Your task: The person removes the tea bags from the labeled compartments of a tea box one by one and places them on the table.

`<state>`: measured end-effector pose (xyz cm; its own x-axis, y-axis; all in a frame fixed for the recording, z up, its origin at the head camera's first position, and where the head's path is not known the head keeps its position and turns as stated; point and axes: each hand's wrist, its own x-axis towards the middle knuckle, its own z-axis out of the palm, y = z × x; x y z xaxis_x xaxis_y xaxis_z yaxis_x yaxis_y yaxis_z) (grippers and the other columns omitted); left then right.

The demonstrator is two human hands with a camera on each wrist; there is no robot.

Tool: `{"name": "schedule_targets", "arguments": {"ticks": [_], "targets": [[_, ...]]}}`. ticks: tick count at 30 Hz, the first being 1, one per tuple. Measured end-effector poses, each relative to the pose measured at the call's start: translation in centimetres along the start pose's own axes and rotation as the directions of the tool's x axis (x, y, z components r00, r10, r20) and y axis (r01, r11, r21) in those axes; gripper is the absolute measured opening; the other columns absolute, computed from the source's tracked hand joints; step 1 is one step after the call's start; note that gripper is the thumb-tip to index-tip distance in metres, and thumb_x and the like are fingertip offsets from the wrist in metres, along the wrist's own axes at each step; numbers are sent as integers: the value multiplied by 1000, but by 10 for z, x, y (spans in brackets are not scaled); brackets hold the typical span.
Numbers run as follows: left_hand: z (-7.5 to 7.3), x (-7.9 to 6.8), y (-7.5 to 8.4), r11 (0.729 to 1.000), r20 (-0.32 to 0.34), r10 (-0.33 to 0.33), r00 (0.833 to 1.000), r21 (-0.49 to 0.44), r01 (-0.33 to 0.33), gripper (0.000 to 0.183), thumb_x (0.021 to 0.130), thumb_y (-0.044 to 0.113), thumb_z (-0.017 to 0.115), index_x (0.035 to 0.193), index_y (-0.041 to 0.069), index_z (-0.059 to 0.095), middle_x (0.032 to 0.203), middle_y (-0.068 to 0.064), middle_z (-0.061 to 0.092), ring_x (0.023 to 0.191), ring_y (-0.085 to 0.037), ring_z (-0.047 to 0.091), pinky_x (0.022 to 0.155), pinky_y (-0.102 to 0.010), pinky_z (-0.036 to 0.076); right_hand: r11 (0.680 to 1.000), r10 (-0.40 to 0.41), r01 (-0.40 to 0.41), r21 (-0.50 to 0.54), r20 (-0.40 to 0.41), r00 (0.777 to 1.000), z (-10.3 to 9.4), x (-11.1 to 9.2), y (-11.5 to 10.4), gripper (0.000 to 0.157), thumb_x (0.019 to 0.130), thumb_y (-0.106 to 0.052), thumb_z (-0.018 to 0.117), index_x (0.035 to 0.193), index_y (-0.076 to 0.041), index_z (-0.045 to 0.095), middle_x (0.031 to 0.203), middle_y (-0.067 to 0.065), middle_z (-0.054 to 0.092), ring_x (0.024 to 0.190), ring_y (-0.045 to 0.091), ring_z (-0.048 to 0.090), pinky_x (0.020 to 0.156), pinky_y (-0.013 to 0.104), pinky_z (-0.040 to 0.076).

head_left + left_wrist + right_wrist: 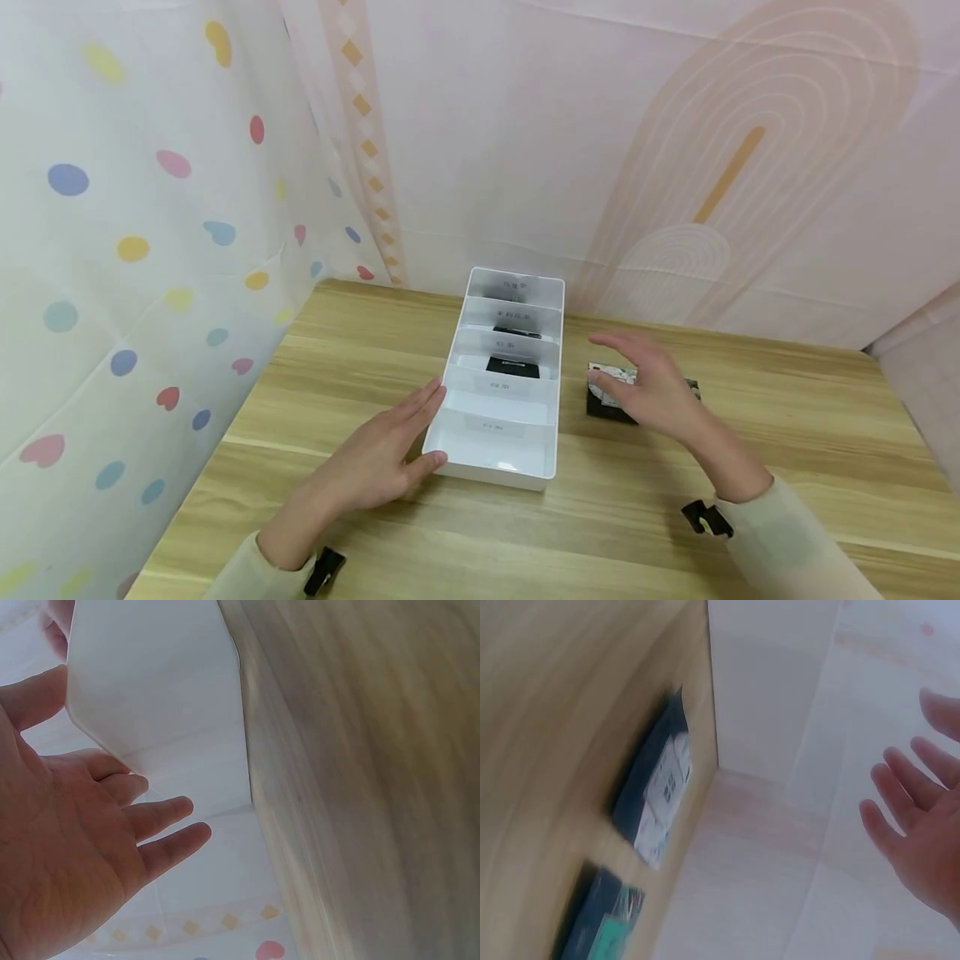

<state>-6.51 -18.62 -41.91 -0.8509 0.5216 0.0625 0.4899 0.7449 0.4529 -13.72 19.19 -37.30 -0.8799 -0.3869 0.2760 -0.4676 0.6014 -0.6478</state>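
A white organizer box (495, 477) split into several compartments stands on the table, with printed labels on its dividers. My left hand (382, 454) rests on its near left edge, fingers and thumb extended along the rim. Over a dark packet with a pale printed label (611, 408), my right hand (652, 387) hovers with its fingers spread and nothing held. In the right wrist view, that packet (660, 780) lies on the table below the hand. Beside it is a second dark packet with a green label (604, 922), mostly hidden by the hand in the head view.
Inside the box, a dark packet (513, 367) sits in the middle compartment and another (517, 332) in the one behind. The wooden table (480, 542) backs onto a patterned curtain (480, 167); a dotted curtain (150, 317) hangs at the left.
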Motion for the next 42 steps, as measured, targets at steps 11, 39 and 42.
{"name": "schedule_targets", "arguments": {"ticks": [11, 39, 42], "targets": [[0, -2, 1, 1000, 5, -8, 1000, -8, 8, 80, 106, 44, 60, 165, 2, 26, 173, -12, 21, 152, -39, 35, 117, -60, 38, 1000, -18, 18, 3, 85, 996, 35, 14, -10, 52, 94, -17, 80, 141, -4, 64, 147, 13, 61, 139, 37, 53, 113, 58, 43], [0, -2, 3, 1000, -2, -10, 1000, -5, 10, 82, 104, 41, 64, 165, 1, 27, 172, -13, 23, 152, -37, 36, 117, -57, 39, 956, -212, 250, -150, 230, 950, 88, 46, -14, 18, 97, -7, 74, 111, 3, 78, 112, 14, 76, 114, 32, 67, 103, 46, 52], [0, -2, 3, 1000, -1, -10, 1000, -1, 10, 82, 104, 41, 64, 165, 1, 27, 172, -13, 23, 152, -37, 35, 117, -57, 39, 947, -255, 288, -144, 209, 944, 90, 47, -14, 10, 96, -3, 74, 103, 2, 80, 104, 12, 77, 106, 30, 69, 101, 46, 52]]}}
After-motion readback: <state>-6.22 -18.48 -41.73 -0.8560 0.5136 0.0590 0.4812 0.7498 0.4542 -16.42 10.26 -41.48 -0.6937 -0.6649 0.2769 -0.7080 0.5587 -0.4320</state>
